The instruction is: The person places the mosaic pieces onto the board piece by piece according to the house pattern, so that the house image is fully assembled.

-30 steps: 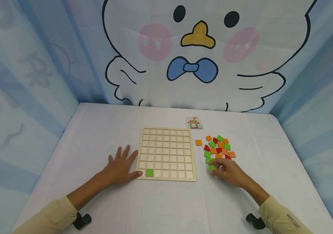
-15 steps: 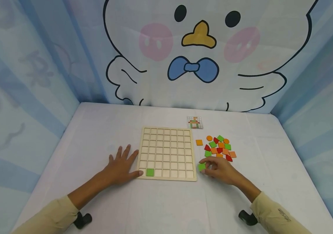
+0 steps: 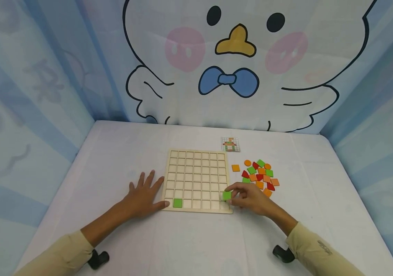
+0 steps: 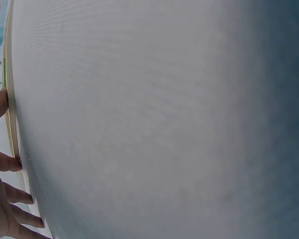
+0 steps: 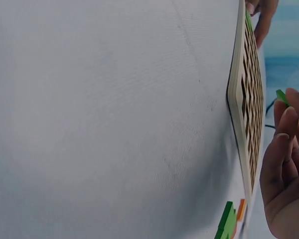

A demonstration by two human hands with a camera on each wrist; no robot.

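A green tile (image 3: 226, 196) is pinched by the fingers of the right hand (image 3: 251, 198) over the lower right part of the grid board (image 3: 196, 178), below the frame's centre. The board's left edge is touched by the left hand (image 3: 141, 200), fingers spread wide. Coloured tiles (image 3: 261, 171) are scattered on the table (image 3: 196, 245), right of centre.

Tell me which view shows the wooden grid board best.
The head view: it looks down on the grid board, showing nearly all its compartments. The right wrist view shows it only at a steep slant; the left wrist view catches just a thin sliver of its edge.
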